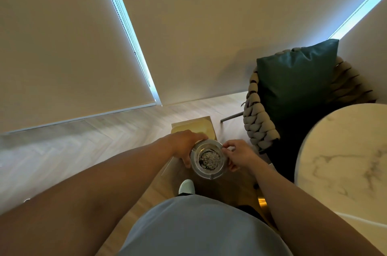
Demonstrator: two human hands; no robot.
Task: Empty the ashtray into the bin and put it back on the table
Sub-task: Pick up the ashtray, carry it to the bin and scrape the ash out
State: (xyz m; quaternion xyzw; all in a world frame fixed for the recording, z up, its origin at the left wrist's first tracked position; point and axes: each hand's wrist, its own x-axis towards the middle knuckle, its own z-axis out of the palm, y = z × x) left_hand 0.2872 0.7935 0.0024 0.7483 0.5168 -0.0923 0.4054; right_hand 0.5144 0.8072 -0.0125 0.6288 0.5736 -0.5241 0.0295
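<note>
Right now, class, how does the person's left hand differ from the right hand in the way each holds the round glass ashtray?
The left hand wraps the round glass ashtray from its left side, palm curled around the wall; the right hand pinches its right rim with the fingertips. The left hand also reaches further forward, over the pale wooden bin. Both keep a grip on the ashtray, upright and still holding ash.

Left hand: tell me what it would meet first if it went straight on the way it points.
Probably the wooden bin just beyond the fingers. The left hand grips the ashtray and points up-right in the picture, towards the bin's rim; depth is unclear.
</note>
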